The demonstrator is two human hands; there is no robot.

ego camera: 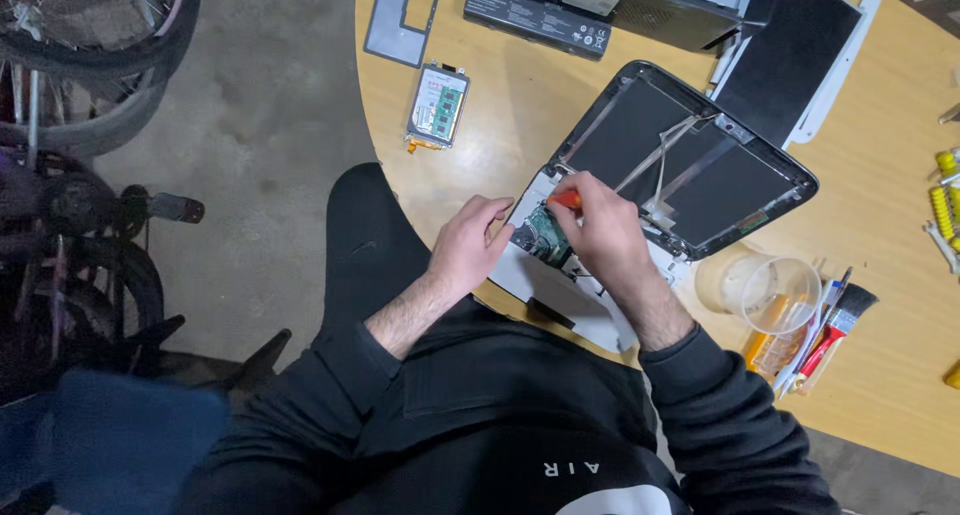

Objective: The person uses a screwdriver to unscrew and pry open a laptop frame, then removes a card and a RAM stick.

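A person's right hand (598, 230) is gripping an orange screwdriver (567, 200) over the opened laptop (640, 175), tip pointing near-left, while the left hand (470, 247), loosely curled, is steadying its left edge.

Person, seen from above — clothing and visible body. Black long-sleeved top of soft, matt cloth, loose in the body, creased across the chest and shoulders. Left sleeve (345, 360) pushed back to mid-forearm, cuff bunched in thick folds; right sleeve (690, 370) pushed back just above the wrist, cuff rounded and snug. Forearms bare below the cuffs, with hair on them. Left hand (468, 247) and right hand (600, 230) bare — no gloves, rings or watch visible. White lettering and part of a white curved shape printed low on the chest. Black trousers over the left knee (365, 235).
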